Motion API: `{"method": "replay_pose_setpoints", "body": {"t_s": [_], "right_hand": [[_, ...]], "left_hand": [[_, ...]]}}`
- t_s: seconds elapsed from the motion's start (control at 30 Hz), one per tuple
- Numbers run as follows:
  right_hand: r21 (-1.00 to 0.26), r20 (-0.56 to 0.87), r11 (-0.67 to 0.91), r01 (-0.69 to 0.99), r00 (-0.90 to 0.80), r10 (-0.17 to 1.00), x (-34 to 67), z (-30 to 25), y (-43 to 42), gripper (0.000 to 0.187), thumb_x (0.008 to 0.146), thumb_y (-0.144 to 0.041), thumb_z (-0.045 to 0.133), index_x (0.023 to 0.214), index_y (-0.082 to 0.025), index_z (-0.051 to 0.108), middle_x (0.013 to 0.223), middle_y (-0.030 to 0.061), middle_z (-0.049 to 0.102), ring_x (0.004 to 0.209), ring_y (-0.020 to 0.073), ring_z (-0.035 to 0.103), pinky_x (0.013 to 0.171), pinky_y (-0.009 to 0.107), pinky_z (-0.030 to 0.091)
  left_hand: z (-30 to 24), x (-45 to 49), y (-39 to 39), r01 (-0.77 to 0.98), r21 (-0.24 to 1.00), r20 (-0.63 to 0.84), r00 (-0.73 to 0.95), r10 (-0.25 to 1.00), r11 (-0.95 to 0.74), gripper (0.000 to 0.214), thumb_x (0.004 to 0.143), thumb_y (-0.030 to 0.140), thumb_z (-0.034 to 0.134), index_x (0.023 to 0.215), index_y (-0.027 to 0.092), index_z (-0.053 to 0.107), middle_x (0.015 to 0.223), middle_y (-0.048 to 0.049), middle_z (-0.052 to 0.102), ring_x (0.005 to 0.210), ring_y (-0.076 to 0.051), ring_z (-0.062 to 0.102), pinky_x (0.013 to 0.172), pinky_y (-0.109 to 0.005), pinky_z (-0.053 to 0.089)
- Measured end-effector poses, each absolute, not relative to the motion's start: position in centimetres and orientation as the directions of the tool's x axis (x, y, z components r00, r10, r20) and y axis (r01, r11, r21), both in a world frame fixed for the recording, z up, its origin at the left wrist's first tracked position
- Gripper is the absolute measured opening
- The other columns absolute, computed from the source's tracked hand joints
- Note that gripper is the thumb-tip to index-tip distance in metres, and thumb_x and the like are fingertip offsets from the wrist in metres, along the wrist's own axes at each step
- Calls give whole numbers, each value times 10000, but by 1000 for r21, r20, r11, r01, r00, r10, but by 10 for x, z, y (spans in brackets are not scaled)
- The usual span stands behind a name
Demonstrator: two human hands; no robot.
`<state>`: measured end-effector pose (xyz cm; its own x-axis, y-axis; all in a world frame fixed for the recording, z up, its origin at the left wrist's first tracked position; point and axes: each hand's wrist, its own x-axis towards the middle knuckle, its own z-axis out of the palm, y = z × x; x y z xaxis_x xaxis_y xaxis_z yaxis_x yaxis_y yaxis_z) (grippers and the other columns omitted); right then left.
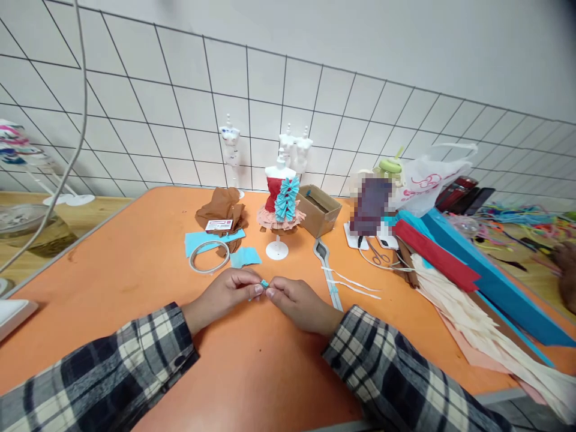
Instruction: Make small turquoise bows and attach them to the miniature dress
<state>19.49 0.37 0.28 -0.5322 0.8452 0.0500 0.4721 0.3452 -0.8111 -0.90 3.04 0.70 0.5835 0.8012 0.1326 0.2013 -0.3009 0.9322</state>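
Between the fingertips of my left hand (231, 294) and my right hand (297, 300) is a small piece of blue crepe paper (264, 284). Both hands are closed in a pinch on it, just above the table. Behind them stands a mini dress form (278, 247) on a white base, wearing a red bodice (272, 195), a ruffled blue strip (287, 201) down its front and a peach frilled skirt (270, 219). A flat blue paper piece (245, 257) and a roll of tape (192, 264) lie beyond my left hand. Tweezers (330, 279) lie beyond my right hand.
Brown crumpled paper (220, 204) and a small white box (219, 226) lie at the back left. A cardboard box (321, 210) stands behind the dress form. Scissors (379, 257), a red paper roll (434, 255) and cream paper strips (472, 324) cover the right. Another person's hand (566, 270) shows far right.
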Motion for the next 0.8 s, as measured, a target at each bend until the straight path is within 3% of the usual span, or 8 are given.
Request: {"method": "replay_pose_setpoints", "body": {"t_s": [0.27,0.5,0.57,0.63,0.73,0.8], "right_hand": [[-835,32,317,449,-536,843,195,4,4,277,953,-385,429,805,-190,558,658,-39,499,637,116,470,595,226,337],[-819,117,277,503,-327,938,203,-1,14,297,959,-436,409,838,-197,537,663,-37,505,613,123,470,562,227,314],[-747,130,277,605,-275,953,205,0,15,253,954,-428,430,956,-204,547,731,-15,584,639,142,524,574,237,321],[-590,124,270,761,-245,962,208,2,15,244,928,-419,493,1042,-209,545,790,20,643,665,172,571,583,254,317],[-347,89,283,894,-269,959,211,1,15,216,891,-405,566,982,-209,582,833,67,674,706,205,602,596,279,326],[-290,102,319,902,-302,948,213,1,16,185,894,-382,569,933,-206,609,866,83,672,780,223,608,638,298,364]], "left_hand": [[5,-9,31,207,923,141,604,784,-326,408,854,488,596,630,152,653,651,-44,636,680,-158,565,668,-261,460],[6,-7,30,243,954,53,437,898,-174,338,823,477,632,755,161,730,726,-51,714,716,-174,630,740,-298,518],[6,-7,31,239,959,40,416,908,-152,336,817,478,638,774,161,741,780,-65,732,780,-193,649,804,-327,520],[5,-7,31,225,965,36,397,917,-136,334,797,481,662,839,161,750,861,-83,748,854,-218,659,861,-363,515],[4,-7,32,220,967,40,370,928,-130,370,756,485,703,924,158,750,1002,-116,746,957,-258,651,893,-400,513],[3,-6,32,233,962,53,363,930,-146,400,748,472,714,995,157,744,981,-109,740,917,-242,653,863,-390,525]]}}
